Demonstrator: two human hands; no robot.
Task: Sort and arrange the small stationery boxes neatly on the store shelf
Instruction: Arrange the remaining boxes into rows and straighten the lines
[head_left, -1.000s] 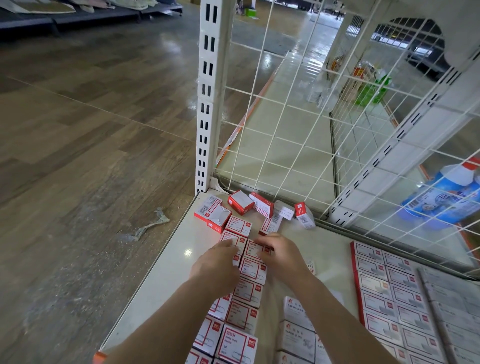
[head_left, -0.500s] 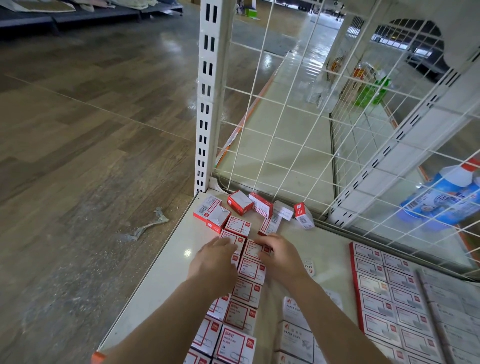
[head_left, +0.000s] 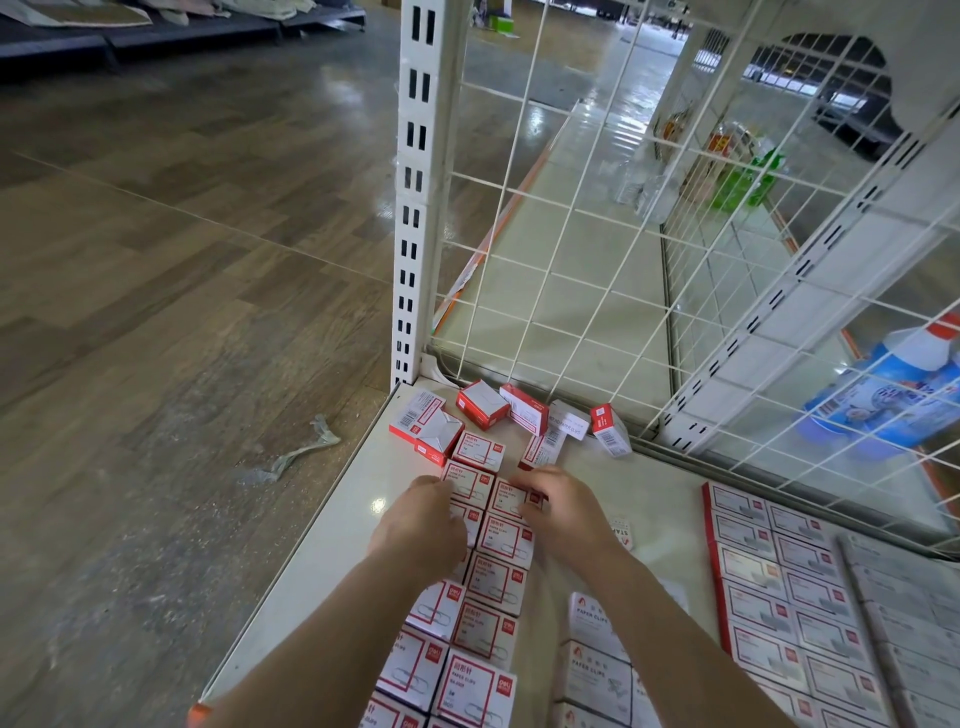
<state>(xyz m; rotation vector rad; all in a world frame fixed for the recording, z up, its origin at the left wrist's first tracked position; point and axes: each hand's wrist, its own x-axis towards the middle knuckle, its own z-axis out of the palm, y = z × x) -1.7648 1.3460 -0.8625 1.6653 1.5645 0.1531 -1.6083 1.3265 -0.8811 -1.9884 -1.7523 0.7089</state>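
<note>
I see red-and-white paper clip boxes (head_left: 493, 587) laid flat in a double row running toward the shelf's slotted upright (head_left: 415, 197). Near the upright's base, loose boxes (head_left: 519, 415) lie scattered, tilted or on their sides. One box (head_left: 439, 441) there has an open flap.

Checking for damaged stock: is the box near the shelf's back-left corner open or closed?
Open: the box has its white end flaps splayed apart.

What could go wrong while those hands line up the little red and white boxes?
The left hand and right hand press the double row of paper clip boxes from both sides, so a box might pop up or skew. The loose boxes near the wire grid could get knocked.
</note>
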